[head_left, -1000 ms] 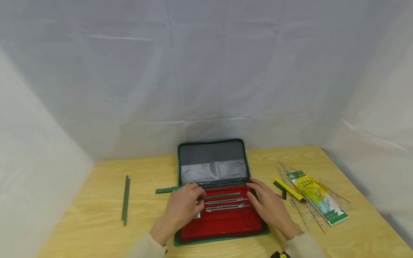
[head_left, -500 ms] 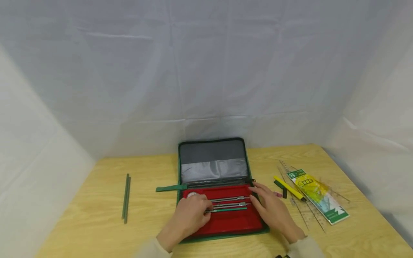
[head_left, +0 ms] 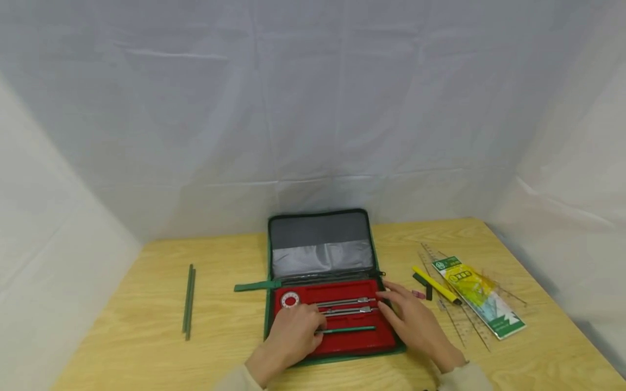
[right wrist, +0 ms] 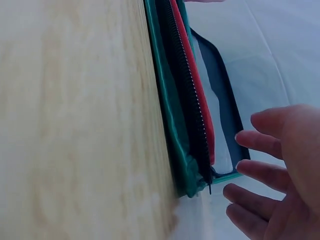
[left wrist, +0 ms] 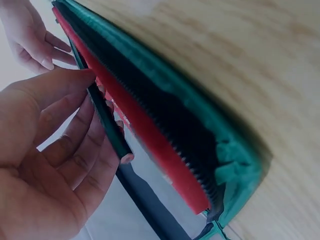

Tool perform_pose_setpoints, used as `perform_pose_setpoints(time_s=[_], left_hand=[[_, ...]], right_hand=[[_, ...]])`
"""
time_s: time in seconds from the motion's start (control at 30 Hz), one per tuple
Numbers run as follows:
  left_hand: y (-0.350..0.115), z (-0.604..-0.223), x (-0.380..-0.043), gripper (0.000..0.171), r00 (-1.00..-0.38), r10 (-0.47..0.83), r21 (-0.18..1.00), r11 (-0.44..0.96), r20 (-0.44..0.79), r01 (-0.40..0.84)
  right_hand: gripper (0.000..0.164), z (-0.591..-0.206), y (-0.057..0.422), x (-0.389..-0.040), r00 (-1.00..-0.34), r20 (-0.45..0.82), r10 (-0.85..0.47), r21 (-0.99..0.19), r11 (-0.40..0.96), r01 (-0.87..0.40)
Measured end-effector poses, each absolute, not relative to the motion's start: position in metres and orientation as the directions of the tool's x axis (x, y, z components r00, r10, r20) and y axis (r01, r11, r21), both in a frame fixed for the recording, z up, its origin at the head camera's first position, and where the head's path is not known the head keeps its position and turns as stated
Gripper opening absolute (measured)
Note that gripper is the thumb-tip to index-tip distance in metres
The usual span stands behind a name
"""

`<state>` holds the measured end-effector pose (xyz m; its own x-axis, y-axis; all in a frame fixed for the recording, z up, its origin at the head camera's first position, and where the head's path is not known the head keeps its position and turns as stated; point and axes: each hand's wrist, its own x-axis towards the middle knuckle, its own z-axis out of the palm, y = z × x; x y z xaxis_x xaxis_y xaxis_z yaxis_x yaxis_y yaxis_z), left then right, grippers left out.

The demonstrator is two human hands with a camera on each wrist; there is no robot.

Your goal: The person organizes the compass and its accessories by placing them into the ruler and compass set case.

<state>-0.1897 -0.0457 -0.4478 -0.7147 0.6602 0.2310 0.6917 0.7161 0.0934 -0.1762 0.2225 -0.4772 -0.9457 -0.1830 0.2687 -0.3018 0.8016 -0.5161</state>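
Observation:
My left hand (head_left: 294,334) pinches a dark green pencil (head_left: 349,329) between thumb and fingers, low over the front part of the red tray (head_left: 362,342). In the left wrist view the pencil's blunt end (left wrist: 117,140) sticks out past the fingers. The tray sits in an unzipped green case (head_left: 320,228), whose grey lid stands up at the back. Two metal compasses (head_left: 348,310) and a round white dial-like disc (head_left: 290,299) lie in the tray. At the tray's right edge rests my right hand (head_left: 415,321), fingers loosely spread and holding nothing.
Two green pencils (head_left: 188,304) lie on the left of the wooden table (head_left: 132,331). On the right are clear rulers (head_left: 459,320), a yellow marker-like stick (head_left: 437,285), a dark green piece (head_left: 423,282), a pink piece (head_left: 418,294) and a printed packet (head_left: 481,298).
My left hand has carried the pencil from the back of the tray, over the compasses, to its front part. This uncovers the round disc. The right hand has barely moved.

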Motion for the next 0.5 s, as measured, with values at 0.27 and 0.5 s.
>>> perform_pose_setpoints(time_s=[0.27, 0.5], left_hand=[[-0.0454, -0.4505, -0.1896, 0.008, -0.725, 0.654, 0.101, 0.723, 0.217, 0.683], [-0.0512, -0.4505, -0.1915, 0.011, -0.728, 0.66, 0.162, 0.711, 0.186, 0.685]], right_hand=[[0.011, -0.4757, 0.221, -0.1677, -0.895, 0.247, -0.372, -0.486, 0.751, -0.446], [0.008, -0.4762, 0.2137, -0.1659, -0.861, 0.28, -0.425, -0.406, 0.76, -0.507]])
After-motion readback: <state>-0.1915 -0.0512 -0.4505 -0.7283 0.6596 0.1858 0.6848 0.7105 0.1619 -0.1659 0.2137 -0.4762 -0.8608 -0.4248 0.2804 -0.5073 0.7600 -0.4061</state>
